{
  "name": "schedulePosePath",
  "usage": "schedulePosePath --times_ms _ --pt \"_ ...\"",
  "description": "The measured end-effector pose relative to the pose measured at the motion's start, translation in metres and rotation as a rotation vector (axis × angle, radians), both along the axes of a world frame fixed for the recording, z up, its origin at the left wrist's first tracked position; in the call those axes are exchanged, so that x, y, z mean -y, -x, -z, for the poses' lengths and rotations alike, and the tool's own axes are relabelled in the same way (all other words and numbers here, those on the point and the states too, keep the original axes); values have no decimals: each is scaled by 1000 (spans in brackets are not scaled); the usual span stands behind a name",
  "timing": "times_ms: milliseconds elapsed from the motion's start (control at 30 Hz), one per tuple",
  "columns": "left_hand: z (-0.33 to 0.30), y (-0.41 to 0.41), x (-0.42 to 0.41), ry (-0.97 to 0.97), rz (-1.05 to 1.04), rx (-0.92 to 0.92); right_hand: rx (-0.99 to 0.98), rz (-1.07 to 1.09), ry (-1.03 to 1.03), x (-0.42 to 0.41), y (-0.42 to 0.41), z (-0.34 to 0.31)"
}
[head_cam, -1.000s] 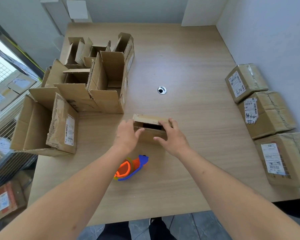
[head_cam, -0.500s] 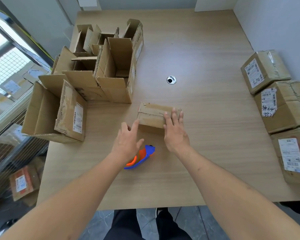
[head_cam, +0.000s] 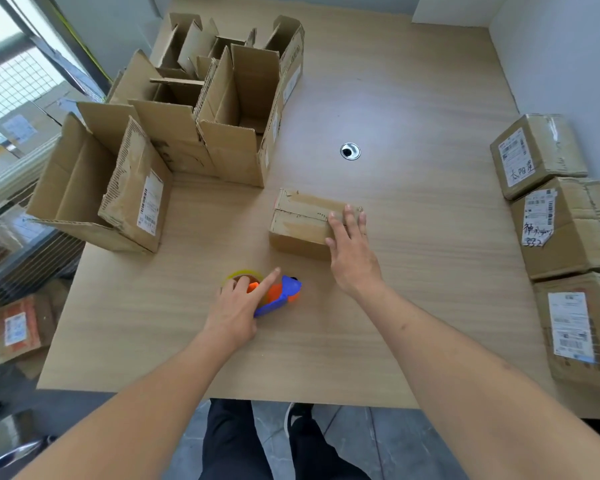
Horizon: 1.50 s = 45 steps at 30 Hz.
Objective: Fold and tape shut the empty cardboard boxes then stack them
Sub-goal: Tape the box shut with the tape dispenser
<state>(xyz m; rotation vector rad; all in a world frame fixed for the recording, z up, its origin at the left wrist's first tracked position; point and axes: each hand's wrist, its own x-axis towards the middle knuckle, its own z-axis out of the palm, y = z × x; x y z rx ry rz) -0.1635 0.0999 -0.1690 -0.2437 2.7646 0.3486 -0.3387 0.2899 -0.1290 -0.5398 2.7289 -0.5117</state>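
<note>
My left hand (head_cam: 234,308) lay over the orange-and-blue plastic tape dispenser (head_cam: 278,295) with its yellowish roll of clear tape, forefinger stretched along the top and the other fingers curling in on the roll, so I judged the hold was only forming, not yet firm. My right hand (head_cam: 352,251) rested flat, fingers straight and together, on the right end of the small brown cardboard box (head_cam: 303,221), pinning its folded flaps down; the box sat on the pale wood-grain desk (head_cam: 413,306) just beyond the dispenser and near the middle. I judged that box to be light and empty, stiff along its walls but springy at the flaps, whose torn and worn edges would likely lift if the palm came off, so pressing close to the centre seam seemed the right way to hold it while tape went on. Being so light, it would probably slide on the smooth desk under a sideways pull of tape. The dispenser looked rigid and easy to take by its body, with the blade end kept clear of fingers; I could not see the blade itself. To the left stood a cluster of larger open brown cardboard boxes (head_cam: 236,109) with flaps upright, floppy at the top and best taken by their walls. Along the right edge sat three closed brown boxes with white shipping labels (head_cam: 551,223), side by side. A round metal cable grommet (head_cam: 350,151) lay beyond the small box.
</note>
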Motion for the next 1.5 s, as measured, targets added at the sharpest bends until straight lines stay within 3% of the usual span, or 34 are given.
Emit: schedulePosePath --times_ms 200,467,700,867,1100,1267,1500 --pt "-27 -20 28 -343 11 -337 16 -10 130 -10 2 3" --pt "-91 20 65 -213 120 -507 61 -88 202 -3 -28 -2" --pt "-100 58 68 -150 371 -386 -16 -86 254 -4 -44 0" --pt "-96 72 68 -146 411 -280 0 -45 268 -8 -24 -4" --pt "-99 82 68 -113 466 -224 -178 -73 351 4 -11 -14" --pt "-94 83 67 -61 470 -186 6 -112 559 9 -4 -15" --pt "-96 84 63 -55 466 -173 118 21 624 14 -4 -17"
